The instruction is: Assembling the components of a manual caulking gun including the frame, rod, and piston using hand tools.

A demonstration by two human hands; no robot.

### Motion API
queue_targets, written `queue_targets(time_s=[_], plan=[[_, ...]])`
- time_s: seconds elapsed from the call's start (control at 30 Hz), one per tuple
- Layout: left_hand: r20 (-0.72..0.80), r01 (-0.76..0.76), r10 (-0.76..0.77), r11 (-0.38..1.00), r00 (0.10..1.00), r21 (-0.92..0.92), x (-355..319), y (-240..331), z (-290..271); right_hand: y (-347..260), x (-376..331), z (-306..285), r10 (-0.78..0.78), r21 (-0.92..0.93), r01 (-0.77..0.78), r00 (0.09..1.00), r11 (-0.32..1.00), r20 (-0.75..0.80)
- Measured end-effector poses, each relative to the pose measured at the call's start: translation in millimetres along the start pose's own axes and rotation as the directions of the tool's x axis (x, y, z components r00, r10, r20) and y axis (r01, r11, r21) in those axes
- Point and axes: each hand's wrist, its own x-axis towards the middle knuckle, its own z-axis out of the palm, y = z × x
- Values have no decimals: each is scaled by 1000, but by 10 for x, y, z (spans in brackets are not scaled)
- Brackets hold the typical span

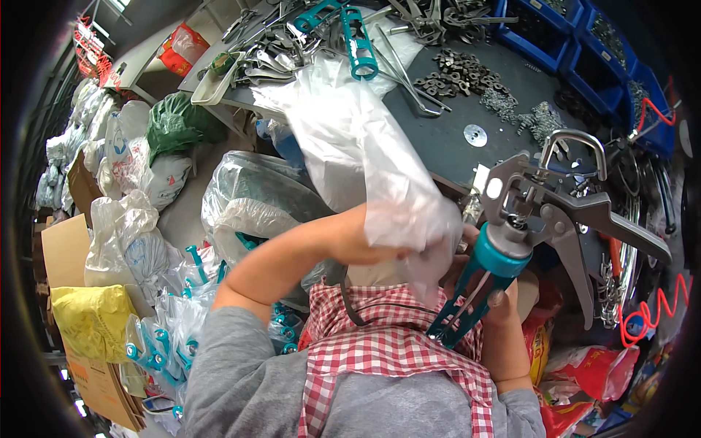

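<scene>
My right hand (496, 296) grips the teal frame of a caulking gun (511, 241), whose grey trigger handle points up and to the right. My left hand (365, 237) is closed on a clear plastic bag (350, 146) that stands up from the hand toward the table. The lower end of the bag hangs right beside the gun's teal end cap. A red and white checked apron (387, 350) covers my chest below both hands.
A dark worktable (445, 139) carries another teal caulking gun (358, 40), grey metal parts, piles of nuts and a round washer (475, 134). Blue bins (555, 36) line the far right. Bagged caulking guns (168, 328) and stuffed sacks (131, 153) sit left.
</scene>
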Motion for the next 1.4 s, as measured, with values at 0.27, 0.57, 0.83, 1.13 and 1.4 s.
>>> queue_targets(time_s=[0.27,0.57,0.83,1.13,1.4], plan=[[-408,540,-590,806,696,-244,9,-197,450,-65,177,-50,82,-235,-70,996,970,45],[-485,-88,-810,485,330,-870,136,456,-185,48,-119,-378,38,-206,-28,998,978,44],[-577,495,-576,811,579,-312,463,680,-324,395,185,-80,51,-647,131,966,751,255],[-176,-3,394,413,902,911,602,635,-199,332,524,119,376,-703,-229,925,673,58],[230,-343,262,576,937,742,298,571,692,134,454,18,207,-787,-166,977,594,-50]])
